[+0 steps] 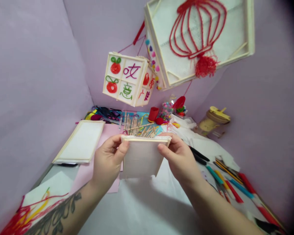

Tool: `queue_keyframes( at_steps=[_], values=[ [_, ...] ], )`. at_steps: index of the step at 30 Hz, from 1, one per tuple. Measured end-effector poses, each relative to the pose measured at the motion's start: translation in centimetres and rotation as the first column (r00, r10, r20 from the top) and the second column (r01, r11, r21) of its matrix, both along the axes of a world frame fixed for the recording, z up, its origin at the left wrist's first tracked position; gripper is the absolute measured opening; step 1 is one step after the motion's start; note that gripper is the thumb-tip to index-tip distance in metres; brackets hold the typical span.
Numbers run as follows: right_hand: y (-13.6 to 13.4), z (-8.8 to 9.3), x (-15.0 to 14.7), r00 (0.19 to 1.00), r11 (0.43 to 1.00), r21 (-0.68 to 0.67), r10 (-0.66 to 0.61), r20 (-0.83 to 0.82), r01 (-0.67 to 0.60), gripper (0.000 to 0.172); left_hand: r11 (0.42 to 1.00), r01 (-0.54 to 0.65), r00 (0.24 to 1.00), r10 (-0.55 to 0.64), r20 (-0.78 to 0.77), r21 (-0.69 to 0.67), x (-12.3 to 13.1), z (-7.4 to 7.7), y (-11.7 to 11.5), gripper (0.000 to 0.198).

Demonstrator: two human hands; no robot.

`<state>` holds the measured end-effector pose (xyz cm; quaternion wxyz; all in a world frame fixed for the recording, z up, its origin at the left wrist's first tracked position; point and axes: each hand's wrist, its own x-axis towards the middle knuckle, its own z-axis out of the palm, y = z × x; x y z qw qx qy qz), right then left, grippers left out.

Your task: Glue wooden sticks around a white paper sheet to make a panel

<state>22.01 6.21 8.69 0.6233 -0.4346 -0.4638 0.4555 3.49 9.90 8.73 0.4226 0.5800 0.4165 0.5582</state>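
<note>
Between my two hands, a white panel with a pale wooden-stick frame (143,160) is held up over the table. My left hand (110,156) grips its upper left corner, thumb on the near face and fingers behind. The upper right corner is pinched the same way by my right hand (180,156). The panel's near edge tilts down toward me, and its far side is hidden. Just beyond it lies a pile of wooden craft sticks (139,126). A second framed white panel (80,141) rests on the left side of the table.
A box lantern with coloured figures (124,78) and a larger frame with a red yarn lantern (198,36) hang above. Pens and markers (231,184) lie at right, near a yellow-lidded cup (213,120). Red and yellow yarn (26,212) sits at lower left; pink paper (84,174) lies nearby.
</note>
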Motion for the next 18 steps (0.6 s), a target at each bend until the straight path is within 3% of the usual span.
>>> queue_keyframes(
  at_steps=[18],
  values=[
    [0.7, -1.5, -0.6, 0.993, 0.991, -0.059, -0.117, 0.005, 0.117, 0.024, 1.000, 0.022, 1.000, -0.022, -0.006, -0.022, 0.3, -1.1, 0.6, 0.027]
  ],
)
